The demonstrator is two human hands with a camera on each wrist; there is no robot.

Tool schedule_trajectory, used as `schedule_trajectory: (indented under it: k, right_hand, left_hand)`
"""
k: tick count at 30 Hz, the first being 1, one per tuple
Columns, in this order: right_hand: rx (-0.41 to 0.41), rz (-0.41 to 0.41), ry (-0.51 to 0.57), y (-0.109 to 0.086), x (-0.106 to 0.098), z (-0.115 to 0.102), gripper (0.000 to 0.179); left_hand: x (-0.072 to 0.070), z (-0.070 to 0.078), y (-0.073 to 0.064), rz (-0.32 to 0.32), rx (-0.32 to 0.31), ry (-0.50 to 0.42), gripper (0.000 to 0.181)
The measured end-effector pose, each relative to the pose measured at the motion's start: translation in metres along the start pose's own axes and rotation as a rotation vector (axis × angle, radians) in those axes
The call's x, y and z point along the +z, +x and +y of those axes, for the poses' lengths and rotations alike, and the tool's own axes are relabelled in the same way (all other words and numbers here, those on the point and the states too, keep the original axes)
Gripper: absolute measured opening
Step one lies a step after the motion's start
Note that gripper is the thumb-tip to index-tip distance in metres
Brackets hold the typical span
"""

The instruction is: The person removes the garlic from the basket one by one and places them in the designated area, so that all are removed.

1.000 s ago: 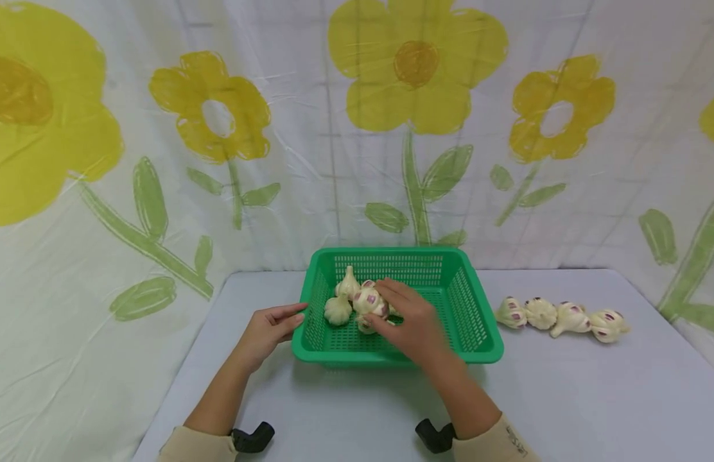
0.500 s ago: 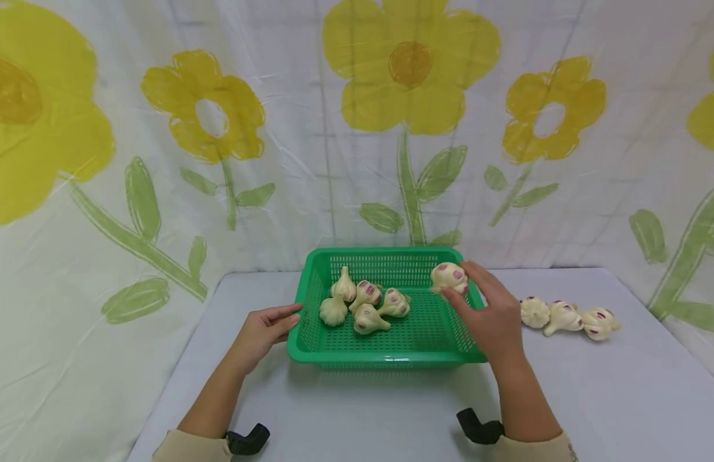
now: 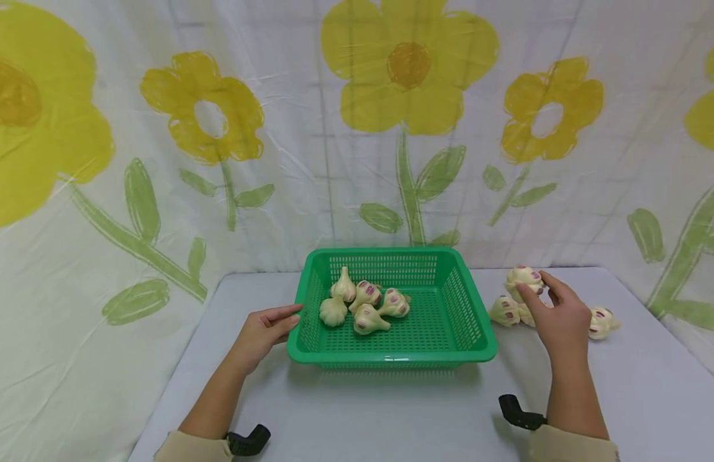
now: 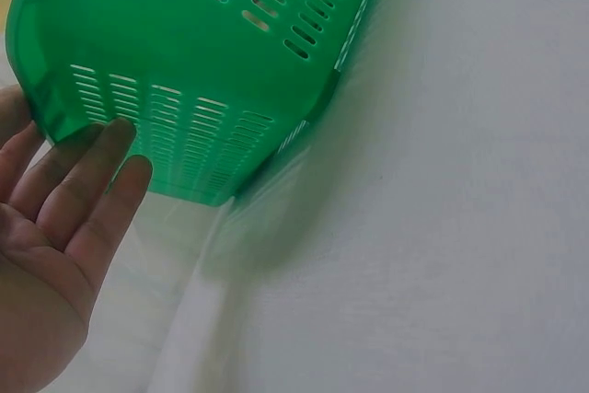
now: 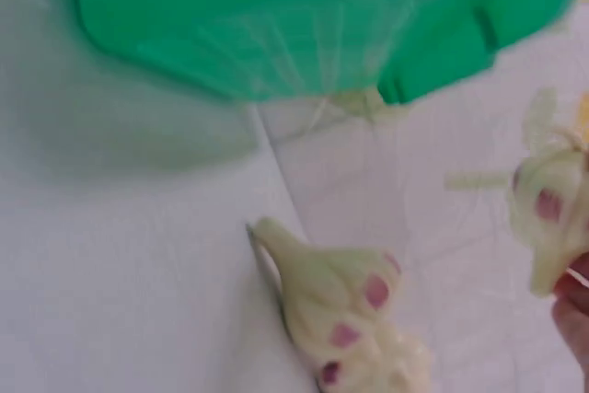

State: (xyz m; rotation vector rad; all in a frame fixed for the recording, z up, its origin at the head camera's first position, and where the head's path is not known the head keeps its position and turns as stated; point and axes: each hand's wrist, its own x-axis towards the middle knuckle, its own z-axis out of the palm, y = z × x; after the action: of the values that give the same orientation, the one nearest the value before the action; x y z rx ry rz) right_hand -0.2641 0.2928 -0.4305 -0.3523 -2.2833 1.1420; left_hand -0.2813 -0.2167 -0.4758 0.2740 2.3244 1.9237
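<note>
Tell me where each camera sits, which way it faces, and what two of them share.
Head: on the person's head, facing forward and down at the green basket, garlic bulbs and flowered sheet; left hand, right hand, forearms and sleeves show.
Left wrist: on that wrist, facing the basket's outer wall; part of the left hand shows.
Right wrist: on that wrist, facing the basket's outside and some bulbs; only fingers show, at the right edge.
Shared: head and right wrist both show the held bulb.

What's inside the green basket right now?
Five garlic bulbs sit toward the left of the green basket, its slotted floor showing to their right. The spots directly beneath the bulbs are covered.
</note>
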Motion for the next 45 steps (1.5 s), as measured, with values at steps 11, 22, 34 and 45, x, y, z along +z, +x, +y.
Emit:
schedule_trajectory:
  k: [11,22,34,45]
  right_hand:
    - [0.021,-0.469,-0.267,0.008,-0.018,0.026,0.081]
    - [0.010,-0.621,-0.343,0.009,-0.018,0.037,0.086]
    - [0.023,-0.708,-0.343,0.006,-0.013,0.044,0.084]
    - [0.000,-0.707,-0.346,0.006,-0.007,0.044,0.080]
  left_hand:
    - [-0.002,0.000,-0.003,0.004,0.002,0.005,0.048]
    - [-0.002,0.000,-0.004,0.007,0.000,-0.007,0.047]
    - [0.000,0.000,-0.002,0.001,-0.003,-0.003,0.048]
    - [0.001,0.003,-0.002,0.006,0.002,0.002,0.048]
